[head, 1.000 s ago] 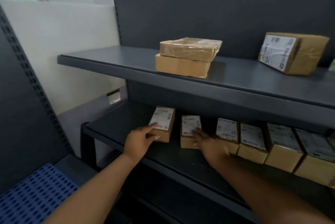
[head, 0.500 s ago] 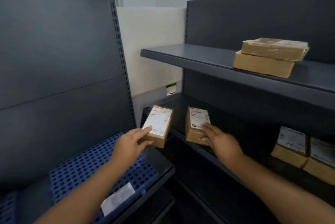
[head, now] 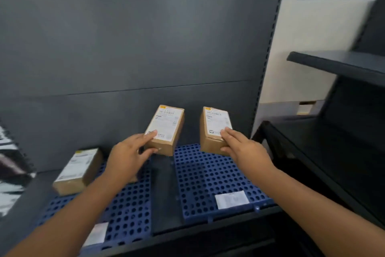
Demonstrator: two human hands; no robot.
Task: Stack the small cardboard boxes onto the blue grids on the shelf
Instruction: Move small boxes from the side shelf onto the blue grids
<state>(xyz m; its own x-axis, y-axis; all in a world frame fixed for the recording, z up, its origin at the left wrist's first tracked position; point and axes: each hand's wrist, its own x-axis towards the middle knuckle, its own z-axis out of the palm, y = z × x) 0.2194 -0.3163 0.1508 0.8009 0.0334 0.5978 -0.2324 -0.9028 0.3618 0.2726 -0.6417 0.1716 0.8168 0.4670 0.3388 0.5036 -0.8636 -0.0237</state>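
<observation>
The left box [head: 165, 129] and the right box [head: 215, 129], small brown cardboard cartons with white printed labels facing up, were held in the air, tilted, just above the back of the shelf [head: 164, 194]. The left hand [head: 127, 155] and the right hand [head: 243, 148] each had fingers clamped on a box's near end, probably so the far end could land first. A third box [head: 78, 170] lay on the left grid [head: 129, 204]; the right grid [head: 208, 173] bore a white slip [head: 231, 199].
</observation>
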